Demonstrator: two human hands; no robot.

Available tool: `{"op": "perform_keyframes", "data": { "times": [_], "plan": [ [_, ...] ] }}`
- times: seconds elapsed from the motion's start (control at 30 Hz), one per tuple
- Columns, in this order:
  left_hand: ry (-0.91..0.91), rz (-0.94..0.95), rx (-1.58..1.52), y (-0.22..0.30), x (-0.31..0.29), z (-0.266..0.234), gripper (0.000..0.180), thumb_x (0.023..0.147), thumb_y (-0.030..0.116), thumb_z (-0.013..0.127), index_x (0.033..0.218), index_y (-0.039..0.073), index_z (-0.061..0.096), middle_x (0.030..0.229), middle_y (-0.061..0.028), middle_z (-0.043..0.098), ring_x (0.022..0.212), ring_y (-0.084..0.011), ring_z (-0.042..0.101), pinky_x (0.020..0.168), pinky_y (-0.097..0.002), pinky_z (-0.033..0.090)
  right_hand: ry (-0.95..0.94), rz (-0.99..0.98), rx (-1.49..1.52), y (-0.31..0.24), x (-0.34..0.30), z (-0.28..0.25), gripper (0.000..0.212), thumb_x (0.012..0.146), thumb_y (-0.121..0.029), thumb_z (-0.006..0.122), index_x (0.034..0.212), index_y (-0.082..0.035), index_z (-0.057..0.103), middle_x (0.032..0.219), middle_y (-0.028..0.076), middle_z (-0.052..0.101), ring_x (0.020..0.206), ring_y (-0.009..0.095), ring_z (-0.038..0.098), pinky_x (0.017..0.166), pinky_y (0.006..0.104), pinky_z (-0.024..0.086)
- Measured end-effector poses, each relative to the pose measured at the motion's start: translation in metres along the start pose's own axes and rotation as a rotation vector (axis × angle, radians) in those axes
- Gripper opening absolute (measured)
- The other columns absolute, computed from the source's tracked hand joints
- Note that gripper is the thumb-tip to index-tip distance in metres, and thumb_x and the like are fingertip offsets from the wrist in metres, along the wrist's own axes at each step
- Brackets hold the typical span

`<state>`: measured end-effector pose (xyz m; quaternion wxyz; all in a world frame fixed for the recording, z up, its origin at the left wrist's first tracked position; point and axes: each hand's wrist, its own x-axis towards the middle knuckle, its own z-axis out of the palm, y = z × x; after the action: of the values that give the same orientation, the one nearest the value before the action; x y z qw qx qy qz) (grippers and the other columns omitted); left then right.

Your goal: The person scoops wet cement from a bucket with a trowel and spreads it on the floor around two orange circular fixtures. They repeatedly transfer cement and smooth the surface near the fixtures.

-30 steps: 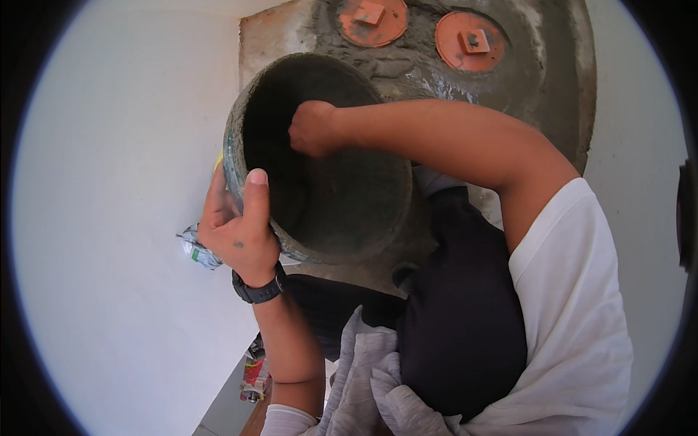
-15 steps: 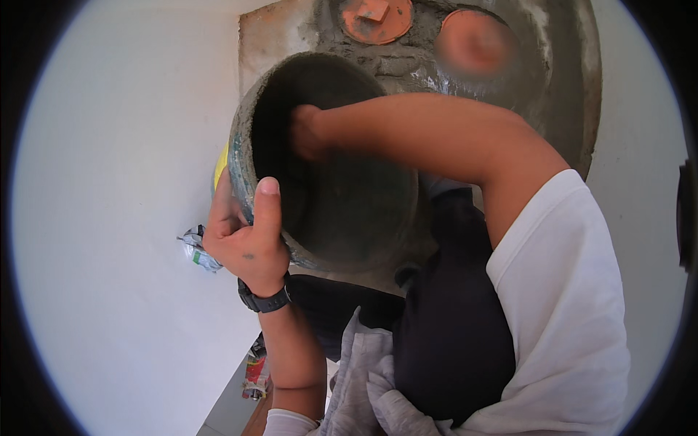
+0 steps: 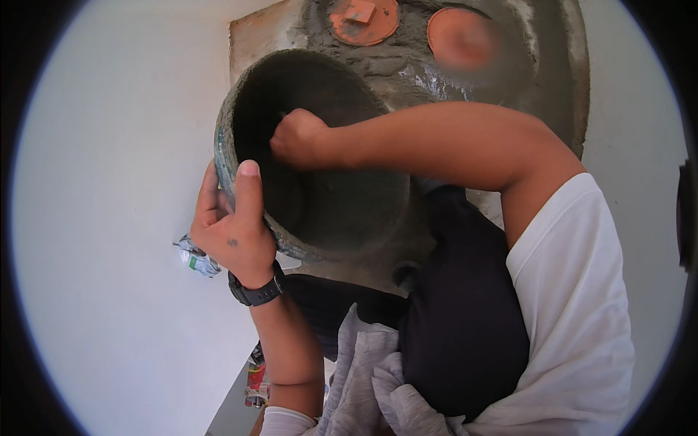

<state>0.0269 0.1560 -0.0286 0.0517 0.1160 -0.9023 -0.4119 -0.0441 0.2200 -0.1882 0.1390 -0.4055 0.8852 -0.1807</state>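
A dark, round bucket (image 3: 225, 138) crusted with grey cement leans tilted, its wide mouth facing me. My left hand (image 3: 236, 240) grips its near left rim, the thumb over the edge and the fingers along the outer wall. Inside the mouth, my right hand (image 3: 299, 138) is closed in a fist near the bucket's left inner wall. A small pale bit shows beside its knuckles, but whatever the fist holds is lost in the dark. The bottom of the bucket is too dim to make out.
Wet grey mortar (image 3: 385, 64) covers the floor beyond the bucket, around an orange round cover (image 3: 378, 27) with a square knob and a second orange cover (image 3: 445, 33), partly blurred. A crumpled plastic packet (image 3: 201, 263) lies left of my left hand. My dark-trousered leg (image 3: 465, 305) is close at right.
The bucket and my left hand sit slightly farther left in the picture. My right hand has shifted left within the bucket and its closed fist shows more sharply. A yellow patch behind the bucket is now hidden.
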Motion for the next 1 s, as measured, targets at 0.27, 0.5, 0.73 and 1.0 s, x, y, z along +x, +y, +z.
{"op": "perform_keyframes", "data": {
  "times": [0.27, 0.5, 0.73, 1.0],
  "plan": [
    [0.022, 0.069, -0.077, -0.001, -0.011, 0.011, 0.040, 0.091, 0.007, 0.075, 0.124, -0.012, 0.065, 0.108, -0.0126, 0.074, 0.096, -0.0154, 0.067, 0.089, -0.0282, 0.051, -0.271, 0.096, 0.087, -0.035, -0.013, 0.031, 0.023, 0.091, -0.020, 0.062, 0.104, -0.012, 0.079, 0.103, 0.005, 0.077, 0.096, 0.025, 0.074, 0.067, 0.0435, 0.060],
    [0.001, 0.131, -0.069, -0.001, -0.027, 0.014, 0.045, 0.089, 0.011, 0.077, 0.126, -0.011, 0.064, 0.109, -0.0121, 0.073, 0.096, -0.0151, 0.066, 0.090, -0.0289, 0.051, -0.483, -0.259, 0.117, 0.000, 0.017, 0.023, 0.032, 0.089, -0.023, 0.063, 0.113, -0.006, 0.076, 0.117, 0.016, 0.073, 0.111, 0.031, 0.070, 0.094, 0.0450, 0.055],
    [0.000, 0.160, -0.057, -0.002, -0.037, 0.011, 0.047, 0.088, 0.013, 0.078, 0.127, -0.010, 0.064, 0.106, -0.0107, 0.073, 0.091, -0.0125, 0.064, 0.086, -0.0264, 0.050, -0.518, -0.467, 0.040, 0.001, 0.042, 0.044, 0.036, 0.092, -0.022, 0.055, 0.117, -0.002, 0.072, 0.119, 0.016, 0.071, 0.106, 0.033, 0.068, 0.091, 0.0483, 0.053],
    [0.091, 0.235, -0.061, -0.007, -0.023, 0.024, 0.043, 0.092, 0.017, 0.075, 0.126, -0.008, 0.066, 0.082, 0.0027, 0.067, 0.066, -0.0013, 0.049, 0.062, -0.0169, 0.037, -0.696, -0.139, 0.517, 0.026, -0.005, 0.014, 0.044, 0.093, -0.040, 0.062, 0.078, 0.000, 0.071, 0.070, 0.013, 0.067, 0.063, 0.024, 0.066, 0.062, 0.0401, 0.056]
  ]
}}
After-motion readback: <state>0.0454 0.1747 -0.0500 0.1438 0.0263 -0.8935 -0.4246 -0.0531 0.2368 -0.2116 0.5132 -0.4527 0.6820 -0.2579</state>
